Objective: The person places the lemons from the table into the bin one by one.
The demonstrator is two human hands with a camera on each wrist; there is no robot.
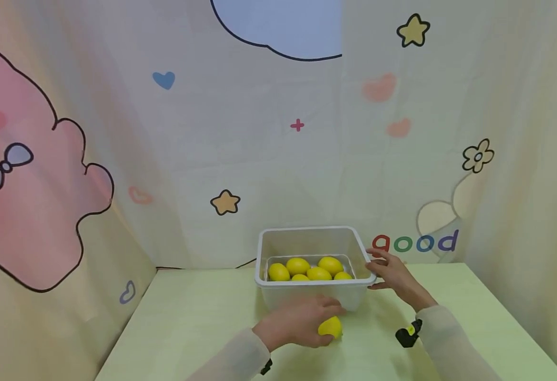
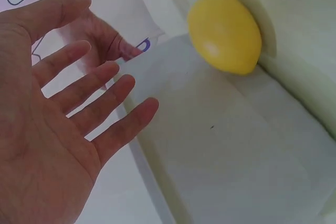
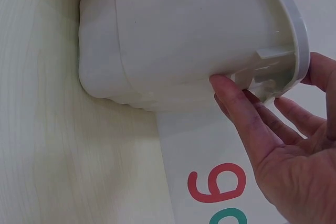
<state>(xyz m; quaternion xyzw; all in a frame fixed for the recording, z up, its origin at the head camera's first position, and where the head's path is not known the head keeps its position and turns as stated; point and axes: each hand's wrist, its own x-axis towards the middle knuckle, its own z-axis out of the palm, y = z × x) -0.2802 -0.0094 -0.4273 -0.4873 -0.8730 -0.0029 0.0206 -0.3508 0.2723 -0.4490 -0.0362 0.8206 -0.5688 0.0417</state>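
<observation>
A white plastic bin (image 1: 307, 284) stands at the back of the table, with several yellow lemons (image 1: 298, 265) inside. One more lemon (image 1: 331, 326) lies on the table in front of its near wall. My left hand (image 1: 302, 321) is over this lemon, thumb to its near side. In the left wrist view the fingers (image 2: 113, 124) are spread and relaxed, with a gap to the lemon (image 2: 224, 33). At the bin's right end, my right hand (image 1: 394, 275) grips the rim, its fingertips (image 3: 223, 82) against the outside wall under the edge.
The pale wood-grain table (image 1: 202, 317) reaches back to a printed curtain (image 1: 259, 132) hanging close behind the bin. More curtain closes off the left and right sides. Dark straps with small devices (image 1: 408, 334) sit at the wrists.
</observation>
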